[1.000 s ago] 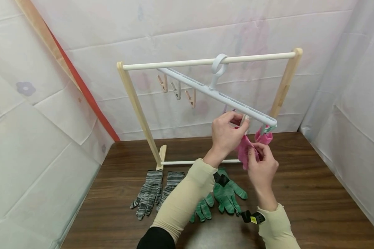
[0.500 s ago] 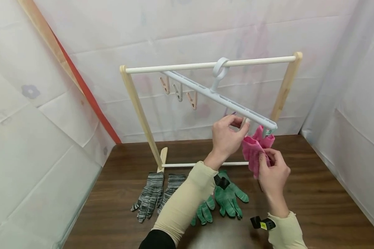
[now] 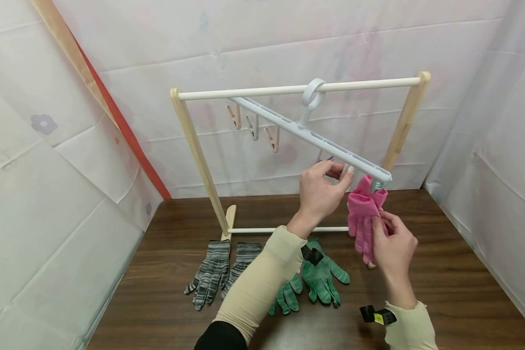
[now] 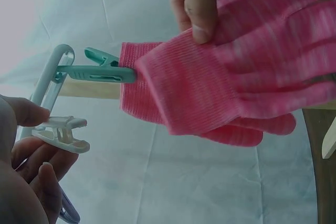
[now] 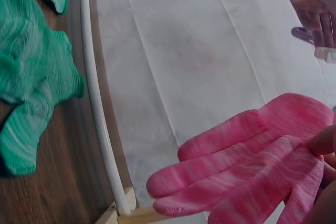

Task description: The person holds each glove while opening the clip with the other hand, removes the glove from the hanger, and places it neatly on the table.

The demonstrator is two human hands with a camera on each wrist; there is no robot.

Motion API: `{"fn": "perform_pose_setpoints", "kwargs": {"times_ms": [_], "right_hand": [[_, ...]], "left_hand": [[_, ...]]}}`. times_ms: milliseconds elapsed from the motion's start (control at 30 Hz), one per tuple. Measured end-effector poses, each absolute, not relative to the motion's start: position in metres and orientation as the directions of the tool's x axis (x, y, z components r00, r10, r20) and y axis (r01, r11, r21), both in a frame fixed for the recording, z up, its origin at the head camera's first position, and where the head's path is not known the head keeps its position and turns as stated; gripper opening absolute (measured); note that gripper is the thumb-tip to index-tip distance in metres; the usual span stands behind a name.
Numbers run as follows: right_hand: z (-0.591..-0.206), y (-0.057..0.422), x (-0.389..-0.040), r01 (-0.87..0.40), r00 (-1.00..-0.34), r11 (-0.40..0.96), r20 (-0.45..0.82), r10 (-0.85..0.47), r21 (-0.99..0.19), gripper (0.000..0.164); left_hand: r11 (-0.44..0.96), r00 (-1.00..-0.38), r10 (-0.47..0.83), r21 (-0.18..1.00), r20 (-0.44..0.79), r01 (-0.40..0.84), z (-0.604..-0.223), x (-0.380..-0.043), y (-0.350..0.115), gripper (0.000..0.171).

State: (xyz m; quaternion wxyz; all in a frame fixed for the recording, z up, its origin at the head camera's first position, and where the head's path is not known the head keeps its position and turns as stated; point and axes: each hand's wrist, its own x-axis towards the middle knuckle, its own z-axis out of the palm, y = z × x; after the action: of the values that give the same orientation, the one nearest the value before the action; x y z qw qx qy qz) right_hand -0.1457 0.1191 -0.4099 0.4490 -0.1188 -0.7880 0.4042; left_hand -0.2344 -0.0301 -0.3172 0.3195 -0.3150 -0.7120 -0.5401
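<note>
My left hand [image 3: 323, 189] pinches a white clothespin [image 4: 62, 134] under the pale hanger [image 3: 306, 132]; the clothespin's tips stand apart. My right hand [image 3: 395, 245] grips a pink knitted glove [image 4: 194, 85] between thumb and fingers, near its cuff. Its fingers dangle downward in the head view. Behind it, a second pink glove [image 4: 137, 56] hangs by its cuff from a teal clothespin [image 4: 100, 72] at the hanger's near end. In the left wrist view the held glove overlaps that one, with its cuff to the right of the white clothespin.
The hanger hooks over the top bar of a wooden rack [image 3: 262, 91]. Several clothespins [image 3: 253, 129] hang from its far end. Green gloves [image 3: 321, 272] and grey striped gloves [image 3: 214, 272] lie on the dark wooden table [image 3: 157, 301], partly behind my left sleeve.
My right hand has drawn the pink glove rightward and down, away from my left hand, so the glove now hangs straighter. My left hand stays at the white clothespin.
</note>
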Motion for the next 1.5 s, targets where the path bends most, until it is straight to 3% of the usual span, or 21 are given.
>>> {"fn": "perform_pose_setpoints", "kwargs": {"times_ms": [433,700,900,1167,1500], "right_hand": [[-0.414,0.133,-0.141,-0.032,-0.675,0.635,0.485,0.556,-0.772,0.017],[-0.413,0.135,-0.14,0.104,-0.765,0.515,0.262,0.588,-0.851,0.022],[-0.421,0.134,-0.139,0.195,-0.841,0.538,0.142,0.523,-0.82,0.025],[-0.436,0.133,-0.143,0.217,-0.913,0.604,0.059,0.403,-0.766,0.031],[-0.456,0.131,-0.14,0.262,-0.935,0.573,-0.057,0.35,-0.777,0.034]], "left_hand": [[0.235,-0.588,0.106,0.554,0.802,0.799,-0.316,-0.234,-0.032,0.016],[0.229,-0.591,0.11,0.559,0.799,0.797,-0.315,-0.234,-0.033,0.018],[0.244,-0.596,0.116,0.558,0.795,0.793,-0.315,-0.234,-0.035,0.018],[0.26,-0.599,0.117,0.558,0.792,0.788,-0.315,-0.233,-0.035,0.017],[0.249,-0.601,0.121,0.562,0.79,0.789,-0.318,-0.231,-0.034,0.019]]}}
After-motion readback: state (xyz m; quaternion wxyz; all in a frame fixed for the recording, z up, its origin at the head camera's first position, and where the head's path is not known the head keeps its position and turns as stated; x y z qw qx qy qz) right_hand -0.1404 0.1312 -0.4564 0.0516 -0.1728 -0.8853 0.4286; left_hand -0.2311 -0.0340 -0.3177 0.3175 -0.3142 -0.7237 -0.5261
